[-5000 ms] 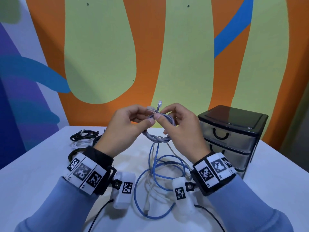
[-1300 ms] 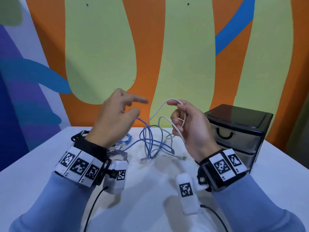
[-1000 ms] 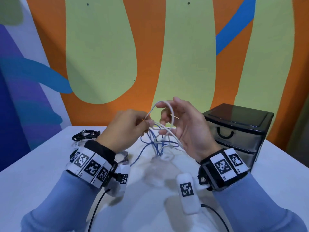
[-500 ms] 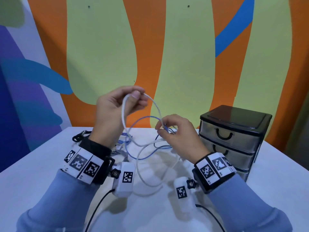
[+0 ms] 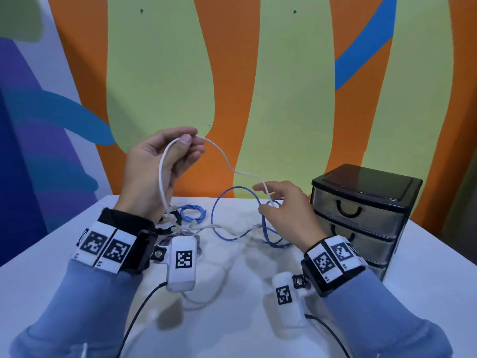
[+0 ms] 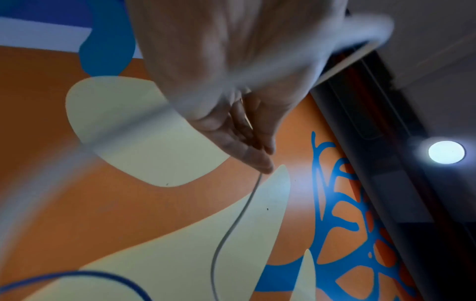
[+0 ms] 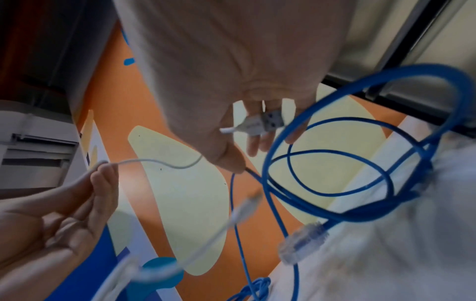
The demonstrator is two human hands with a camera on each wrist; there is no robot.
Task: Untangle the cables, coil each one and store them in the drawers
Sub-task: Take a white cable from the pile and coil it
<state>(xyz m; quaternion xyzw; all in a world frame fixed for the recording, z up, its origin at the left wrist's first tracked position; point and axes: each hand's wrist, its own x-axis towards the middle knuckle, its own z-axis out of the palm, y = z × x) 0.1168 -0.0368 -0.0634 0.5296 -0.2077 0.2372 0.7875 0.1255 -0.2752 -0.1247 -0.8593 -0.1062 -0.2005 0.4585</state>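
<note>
The white cable [image 5: 227,161] slopes from the raised left hand [image 5: 165,164], which pinches it, down to the right hand [image 5: 284,205], pinching its plug end inside the blue cable [image 5: 232,215] loop.

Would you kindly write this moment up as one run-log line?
step: untangling | left hand: pinches thin white USB cable | right hand: holds its plug end by loose blue network cable | black plastic drawer unit: shut

Two hands: left [image 5: 157,171], right [image 5: 284,213]. One white cable [image 5: 224,157] strung between them. One loose blue cable [image 5: 232,235], one coiled blue cable [image 5: 192,211]. One drawer unit [image 5: 361,215] with three drawers. One tabletop [image 5: 41,264].
</note>
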